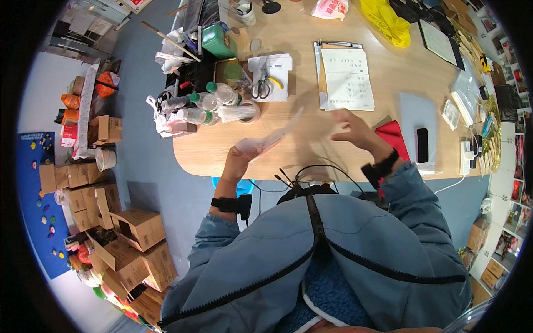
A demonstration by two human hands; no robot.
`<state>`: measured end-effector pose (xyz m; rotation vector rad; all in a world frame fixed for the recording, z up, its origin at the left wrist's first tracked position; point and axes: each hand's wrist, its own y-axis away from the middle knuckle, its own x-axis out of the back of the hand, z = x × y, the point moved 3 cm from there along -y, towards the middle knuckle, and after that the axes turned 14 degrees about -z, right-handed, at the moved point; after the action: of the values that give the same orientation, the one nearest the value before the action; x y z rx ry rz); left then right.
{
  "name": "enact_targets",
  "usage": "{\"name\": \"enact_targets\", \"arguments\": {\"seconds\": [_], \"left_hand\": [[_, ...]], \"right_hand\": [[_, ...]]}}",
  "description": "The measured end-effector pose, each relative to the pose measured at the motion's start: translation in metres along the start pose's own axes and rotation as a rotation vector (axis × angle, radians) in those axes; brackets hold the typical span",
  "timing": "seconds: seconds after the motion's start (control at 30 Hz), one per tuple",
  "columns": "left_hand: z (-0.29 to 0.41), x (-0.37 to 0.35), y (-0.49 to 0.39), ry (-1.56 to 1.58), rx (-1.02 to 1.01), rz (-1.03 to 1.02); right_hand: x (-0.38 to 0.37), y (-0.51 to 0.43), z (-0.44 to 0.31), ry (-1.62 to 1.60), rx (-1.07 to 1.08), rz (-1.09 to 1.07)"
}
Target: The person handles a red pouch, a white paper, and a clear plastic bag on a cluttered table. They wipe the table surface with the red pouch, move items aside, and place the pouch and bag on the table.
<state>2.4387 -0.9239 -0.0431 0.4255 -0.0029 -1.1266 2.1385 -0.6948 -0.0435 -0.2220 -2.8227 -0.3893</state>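
My left hand [241,160] grips the near end of a thin, whitish, translucent sheet [272,139] above the wooden table [308,145]; whether it is paper or plastic I cannot tell. My right hand [354,131] hangs over the table further right, blurred, fingers apart and holding nothing. Beyond it a clipboard [317,75] bears paper sheets [349,79] with handwriting. A red folded item [391,137] lies beside my right wrist. Scissors [261,88] and a yellow-handled tool [275,82] rest on a white flat package [281,66].
Plastic bottles [227,95], a tape roll [252,112] and a green container [218,41] crowd the table's left side. A phone [422,145] lies at right, near a power strip [465,158]. A yellow plastic bag [387,25] is at the far side. Cardboard boxes [141,229] stand on the left floor.
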Motion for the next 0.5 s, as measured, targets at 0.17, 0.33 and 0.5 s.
{"name": "enact_targets", "arguments": {"seconds": [0.17, 0.33, 0.5], "left_hand": [[0.031, -0.024, 0.003, -0.015, -0.053, -0.031], [0.022, -0.027, -0.010, 0.052, -0.111, 0.150], [-0.015, -0.032, -0.023, 0.162, -0.216, 0.263]], "right_hand": [[-0.037, -0.063, -0.030, -0.412, 0.129, -0.247], [-0.039, -0.060, -0.022, -0.553, -0.009, -0.219], [-0.020, -0.053, -0.013, 0.106, 0.112, 0.044]]}}
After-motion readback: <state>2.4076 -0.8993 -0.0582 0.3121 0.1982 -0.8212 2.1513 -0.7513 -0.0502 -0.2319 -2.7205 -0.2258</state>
